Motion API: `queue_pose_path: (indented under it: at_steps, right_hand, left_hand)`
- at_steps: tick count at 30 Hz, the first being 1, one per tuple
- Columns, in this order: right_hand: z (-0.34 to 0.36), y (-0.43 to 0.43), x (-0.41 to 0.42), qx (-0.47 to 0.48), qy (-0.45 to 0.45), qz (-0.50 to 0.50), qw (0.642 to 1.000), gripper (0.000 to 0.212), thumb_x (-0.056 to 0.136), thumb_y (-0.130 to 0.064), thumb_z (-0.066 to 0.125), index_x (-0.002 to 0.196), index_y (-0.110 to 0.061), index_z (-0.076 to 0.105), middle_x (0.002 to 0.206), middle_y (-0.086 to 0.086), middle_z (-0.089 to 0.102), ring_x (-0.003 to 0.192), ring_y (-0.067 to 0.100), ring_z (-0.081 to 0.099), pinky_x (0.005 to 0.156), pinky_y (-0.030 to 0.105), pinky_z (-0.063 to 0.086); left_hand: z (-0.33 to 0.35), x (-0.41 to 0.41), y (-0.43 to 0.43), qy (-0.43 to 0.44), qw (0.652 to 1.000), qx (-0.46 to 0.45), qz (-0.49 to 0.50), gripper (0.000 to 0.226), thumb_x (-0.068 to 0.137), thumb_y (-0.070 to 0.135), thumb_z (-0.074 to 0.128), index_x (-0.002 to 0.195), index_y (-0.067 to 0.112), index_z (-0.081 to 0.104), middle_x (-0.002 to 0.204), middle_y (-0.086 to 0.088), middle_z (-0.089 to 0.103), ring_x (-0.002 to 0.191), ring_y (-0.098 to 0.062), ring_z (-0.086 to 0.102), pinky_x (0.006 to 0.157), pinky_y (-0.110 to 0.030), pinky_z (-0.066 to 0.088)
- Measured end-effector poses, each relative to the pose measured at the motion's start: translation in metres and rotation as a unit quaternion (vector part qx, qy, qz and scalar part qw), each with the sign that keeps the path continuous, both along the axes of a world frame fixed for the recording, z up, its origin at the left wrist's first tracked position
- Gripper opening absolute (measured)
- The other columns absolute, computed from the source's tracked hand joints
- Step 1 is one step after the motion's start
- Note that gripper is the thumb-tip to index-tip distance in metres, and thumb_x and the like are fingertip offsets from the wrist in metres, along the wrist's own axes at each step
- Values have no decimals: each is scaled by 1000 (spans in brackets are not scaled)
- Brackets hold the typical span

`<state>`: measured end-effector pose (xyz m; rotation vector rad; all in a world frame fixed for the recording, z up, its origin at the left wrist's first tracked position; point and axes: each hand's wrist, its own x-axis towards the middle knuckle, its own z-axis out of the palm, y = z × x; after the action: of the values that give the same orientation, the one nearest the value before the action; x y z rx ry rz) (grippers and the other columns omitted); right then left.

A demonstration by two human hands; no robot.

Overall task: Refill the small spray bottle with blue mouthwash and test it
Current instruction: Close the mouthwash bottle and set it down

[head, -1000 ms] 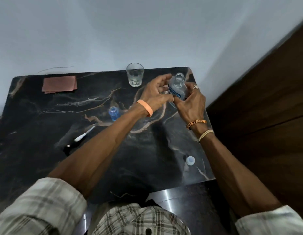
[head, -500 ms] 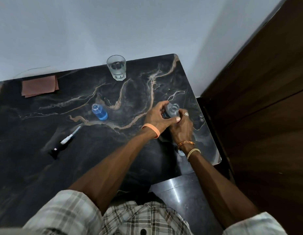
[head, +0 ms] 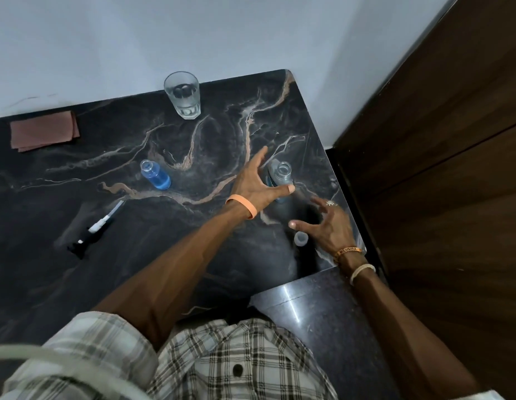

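the left hand (head: 255, 186) is spread wide over the table (head: 135, 269), fingers straight and gripping nothing; its thumb lies across the front of the mouthwash bottle (head: 281, 173), and whether it touches i cannot tell; that bottle stands upright near the table's right edge, its mouth uncapped, clear above with blue showing low down behind the thumb; the right hand (head: 329, 226) hovers just nearer the person, fingers splayed and loosely bent, holding nothing, a ring (head: 330, 202) on one finger; a small pale cap (head: 300, 238) sits on the table right beside that hand's thumb; the spray bottle (head: 156, 176) stands well to the left of both hands, near the middle of the table, open at the top and mostly full of blue liquid; its pump (head: 96, 229) lies flat further left and nearer the person, black head down, white stem and thin tube pointing toward the spray bottle; a glass (head: 183, 96) of clear liquid stands at the far edge by the wall; a folded reddish cloth (head: 43, 134) lies at the far left; an orange band (head: 242, 204) circles the left wrist.
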<state>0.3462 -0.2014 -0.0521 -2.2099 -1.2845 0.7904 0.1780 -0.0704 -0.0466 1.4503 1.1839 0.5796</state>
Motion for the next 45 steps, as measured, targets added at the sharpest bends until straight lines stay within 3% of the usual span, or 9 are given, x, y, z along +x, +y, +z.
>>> queue_pose_path:
  at_steps: [4,8,11,16,20,24,27,38,45]
  right_hand:
    - [-10,-23,1,-71,-57,93,991,71,74,-47,80,136,-20,57,140,5,53,129,23,47,107,36,39]
    - [-19,-36,-14,-57,-113,194,973,46,90,-23,68,134,-14,59,138,8,55,122,27,54,102,36,43]
    - [-16,-38,-20,-40,-121,177,976,38,94,-16,60,132,-12,60,129,10,61,113,30,59,94,29,44]
    - [50,5,-23,131,-79,-13,988,40,94,-34,62,131,-19,61,121,10,63,99,19,61,78,19,45]
    - [109,55,-23,256,-93,41,961,41,96,-35,60,135,-23,56,124,8,60,107,19,59,87,31,52]
    - [117,89,-26,167,-197,170,951,43,95,-19,57,138,-20,54,127,9,59,113,22,55,89,21,37]
    - [104,94,-31,87,-194,217,953,43,96,-16,55,139,-17,53,130,11,57,118,24,54,95,26,43]
    - [103,84,-22,83,-196,205,955,43,93,-23,64,134,-17,57,125,7,59,108,22,58,85,19,36]
    - [93,80,-28,58,-212,226,949,43,95,-22,60,137,-17,55,120,8,57,105,23,57,85,29,45]
  left_hand:
    - [0,-6,-2,-15,1000,5,-7,104,53,48,89,143,28,41,145,2,48,124,-16,54,101,-43,50]
    - [5,-3,-4,-24,999,18,-15,89,61,35,91,139,26,49,136,3,57,116,-14,59,95,-40,54]
    - [5,-2,-3,-31,999,11,-10,87,61,31,91,138,26,50,134,3,59,114,-14,60,94,-38,55]
    - [4,0,0,-40,999,-17,-16,92,53,38,92,135,31,52,130,6,61,112,-14,63,94,-41,55]
    - [3,5,0,-36,999,-22,-5,98,45,49,92,133,36,52,127,6,64,111,-10,63,95,-42,54]
    - [0,5,1,-18,1000,-23,3,92,49,42,94,131,37,53,122,9,67,107,-6,64,92,-41,56]
    - [0,5,2,1,1000,-4,-1,90,52,44,93,133,35,53,118,11,68,103,-3,64,90,-37,57]
    - [4,5,0,21,1000,21,-9,91,56,39,92,137,30,51,121,9,67,104,-4,64,94,-34,55]
    - [8,5,-2,25,999,25,-9,86,58,35,92,135,33,53,114,12,69,100,-3,64,91,-30,56]
